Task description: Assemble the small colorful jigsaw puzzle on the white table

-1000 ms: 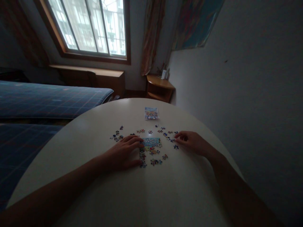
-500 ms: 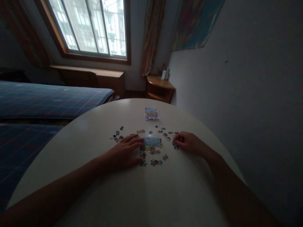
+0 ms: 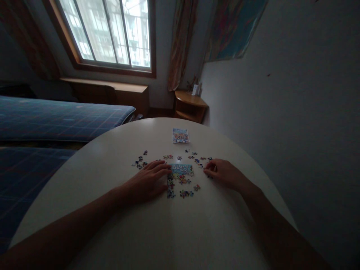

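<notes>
A partly joined jigsaw puzzle (image 3: 182, 169) lies on the white table, its top strip light blue and its left side running down toward me. My left hand (image 3: 152, 178) rests flat beside it, fingers stretched out and their tips on its left edge. To the right of the puzzle, my right hand (image 3: 221, 172) is closed in a pinch low over the table. A small dark bit shows at its fingertips, a puzzle piece mostly hidden by the fingers. Loose puzzle pieces (image 3: 186, 194) lie just below the joined part, and one single piece (image 3: 197, 188) sits right of them.
Several more loose pieces (image 3: 140, 162) are scattered left of my left hand, with others (image 3: 194, 153) above the puzzle. A small printed picture packet (image 3: 180, 135) lies farther back on the round table (image 3: 135, 225). Beds (image 3: 62, 118) stand to the left, a wall to the right.
My right hand has shifted slightly left, toward the puzzle, its fingertips leaving the pieces they were over. My left hand stays in place on the puzzle's left edge.
</notes>
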The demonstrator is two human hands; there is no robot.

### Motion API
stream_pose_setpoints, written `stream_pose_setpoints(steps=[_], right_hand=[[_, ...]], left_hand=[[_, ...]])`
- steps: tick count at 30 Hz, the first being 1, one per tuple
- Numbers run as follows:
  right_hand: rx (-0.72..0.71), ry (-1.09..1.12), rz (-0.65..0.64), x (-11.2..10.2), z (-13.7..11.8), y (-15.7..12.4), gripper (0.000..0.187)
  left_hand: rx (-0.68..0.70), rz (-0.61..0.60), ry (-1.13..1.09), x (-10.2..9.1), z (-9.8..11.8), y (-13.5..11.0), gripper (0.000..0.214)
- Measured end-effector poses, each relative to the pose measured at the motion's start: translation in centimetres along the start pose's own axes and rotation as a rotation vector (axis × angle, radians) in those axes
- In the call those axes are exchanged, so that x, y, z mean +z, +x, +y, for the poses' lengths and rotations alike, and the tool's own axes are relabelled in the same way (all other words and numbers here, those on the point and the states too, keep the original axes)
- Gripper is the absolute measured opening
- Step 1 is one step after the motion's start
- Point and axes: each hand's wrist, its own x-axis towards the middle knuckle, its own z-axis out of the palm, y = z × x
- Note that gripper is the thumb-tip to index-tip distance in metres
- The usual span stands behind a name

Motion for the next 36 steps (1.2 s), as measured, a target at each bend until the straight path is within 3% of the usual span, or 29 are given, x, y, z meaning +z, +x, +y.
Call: stream_pose_setpoints(steps=[6, 13, 25, 30, 33, 36], right_hand=[[-0.121, 0.092, -0.038, 0.3, 0.7, 0.0, 0.018], [-0.021, 0.079, -0.041, 0.3, 0.6, -0.2, 0.019], [-0.081, 0.171, -0.039, -0.2, -0.5, -0.6, 0.011], [-0.221, 0.356, -0.101, -0.3, -3.6, -2.0, 0.009], [-0.321, 0.447, -0.163, 0.8, -6.7, -3.9, 0.007], [-0.330, 0.406, -0.178, 2.5, -9.2, -5.4, 0.004]], left_hand=[[-0.001, 0.002, -0.002, 0.3, -0.3, 0.0, 0.043], [-0.007, -0.011, -0.006, 0.1, -0.1, 0.0, 0.043], [-0.003, 0.001, -0.010, 0.1, -0.1, -0.1, 0.042], [0.005, -0.022, -0.007, -0.2, 0.0, -0.1, 0.044], [0.019, -0.026, -0.008, -0.3, 0.0, 0.0, 0.050], [0.041, -0.031, -0.010, -0.4, 0.1, 0.0, 0.056]])
